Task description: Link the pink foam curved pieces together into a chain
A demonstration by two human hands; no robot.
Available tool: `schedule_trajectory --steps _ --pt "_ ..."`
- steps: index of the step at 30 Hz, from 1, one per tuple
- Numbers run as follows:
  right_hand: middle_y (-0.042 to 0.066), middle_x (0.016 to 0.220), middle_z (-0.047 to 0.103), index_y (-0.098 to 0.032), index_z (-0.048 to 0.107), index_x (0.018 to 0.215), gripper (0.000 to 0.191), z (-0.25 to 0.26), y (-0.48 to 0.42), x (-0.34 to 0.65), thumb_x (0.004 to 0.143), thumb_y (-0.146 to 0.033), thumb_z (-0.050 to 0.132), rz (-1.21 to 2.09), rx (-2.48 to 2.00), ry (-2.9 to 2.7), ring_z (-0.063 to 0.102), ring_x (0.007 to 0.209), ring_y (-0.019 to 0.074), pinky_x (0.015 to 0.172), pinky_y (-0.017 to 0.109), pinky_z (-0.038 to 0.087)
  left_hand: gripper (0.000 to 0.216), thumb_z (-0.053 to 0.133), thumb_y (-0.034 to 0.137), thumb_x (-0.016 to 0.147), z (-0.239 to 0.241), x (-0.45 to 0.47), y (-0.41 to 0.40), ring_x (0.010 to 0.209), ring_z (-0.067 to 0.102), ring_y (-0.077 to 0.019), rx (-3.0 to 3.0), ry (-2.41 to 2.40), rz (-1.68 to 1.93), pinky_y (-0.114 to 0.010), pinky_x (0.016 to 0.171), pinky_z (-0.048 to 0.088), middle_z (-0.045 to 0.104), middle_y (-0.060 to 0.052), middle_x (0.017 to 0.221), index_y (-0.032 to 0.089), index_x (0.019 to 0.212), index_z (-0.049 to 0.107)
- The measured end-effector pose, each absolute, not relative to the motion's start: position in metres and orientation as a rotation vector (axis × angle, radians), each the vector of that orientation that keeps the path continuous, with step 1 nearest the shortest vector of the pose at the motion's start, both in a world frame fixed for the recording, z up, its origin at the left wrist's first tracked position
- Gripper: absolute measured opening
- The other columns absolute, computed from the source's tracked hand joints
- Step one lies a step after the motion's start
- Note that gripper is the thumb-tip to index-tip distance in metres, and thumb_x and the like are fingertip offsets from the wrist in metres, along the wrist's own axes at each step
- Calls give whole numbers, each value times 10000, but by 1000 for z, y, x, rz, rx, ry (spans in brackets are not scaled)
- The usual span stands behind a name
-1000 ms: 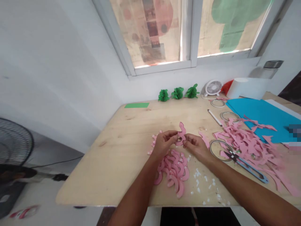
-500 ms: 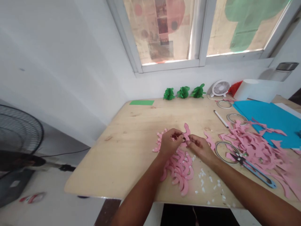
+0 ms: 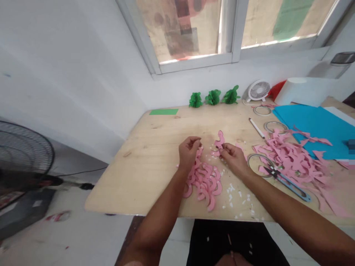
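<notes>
My right hand [image 3: 233, 158] pinches a wavy pink paper cutout [image 3: 220, 138] between thumb and fingertips, just above the table. To its left, my left hand [image 3: 189, 152] is closed with the fingertips pressed together; whatever is between them is too small to make out. Below my hands lies a heap of curved pink paper cutouts [image 3: 206, 181], some with small white bits on them. Part of that heap is hidden behind my left hand and wrist. Scattered white scraps [image 3: 230, 189] lie near my right forearm.
Pink paper offcuts [image 3: 294, 155] are piled at the right beside scissors [image 3: 291, 185], tape rolls [image 3: 276, 127], a pen [image 3: 256, 128] and blue sheets [image 3: 318, 120]. Green paper figures [image 3: 213, 97], a green strip [image 3: 163, 111] and a small white fan [image 3: 258, 91] line the back. A floor fan [image 3: 24, 162] stands left.
My hands have parted: the left has come off the wavy pink cutout and moved left, while the right still holds it. The camera view has tilted downward.
</notes>
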State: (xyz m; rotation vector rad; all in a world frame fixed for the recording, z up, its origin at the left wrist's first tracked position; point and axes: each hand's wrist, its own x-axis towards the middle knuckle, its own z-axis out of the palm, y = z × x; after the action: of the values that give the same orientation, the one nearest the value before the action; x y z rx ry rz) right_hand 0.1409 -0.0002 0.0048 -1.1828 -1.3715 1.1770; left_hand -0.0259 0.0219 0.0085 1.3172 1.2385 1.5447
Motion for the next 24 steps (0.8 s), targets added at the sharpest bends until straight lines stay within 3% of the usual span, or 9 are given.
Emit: schedule_trajectory --steps 8,13,17,24 --pt "-28 558 516 -153 564 747 215 4 0 142 724 -367 561 1201 -1160 -1340 510 533 114 511 215 391 185 537 297 746 44 -37 8 549 546 -100 1369 1276 1408 -209 512 414 595 -9 592 140 750 635" --pt "-12 599 547 -149 583 780 245 3 0 144 729 -388 572 1196 -1142 -1341 516 537 113 517 218 405 130 573 258 736 42 -58 -46 688 571 -130 1744 1460 1073 -263 658 450 639 -20 740 163 795 638" --pt "-6 607 557 -145 598 813 271 -2 2 144 735 -403 572 1195 -1115 -1360 523 539 115 522 220 409 231 561 170 727 21 -66 -91 895 550 -183 2041 1593 811 -326 790 440 624 -41 905 198 949 617" --pt "-13 579 545 -137 608 810 265 -1 -1 144 727 -386 570 1209 -1127 -1379 516 527 115 513 222 401 321 502 89 722 5 -57 -104 999 474 -231 2352 1700 668 -390 852 394 565 -73 990 206 1009 586"
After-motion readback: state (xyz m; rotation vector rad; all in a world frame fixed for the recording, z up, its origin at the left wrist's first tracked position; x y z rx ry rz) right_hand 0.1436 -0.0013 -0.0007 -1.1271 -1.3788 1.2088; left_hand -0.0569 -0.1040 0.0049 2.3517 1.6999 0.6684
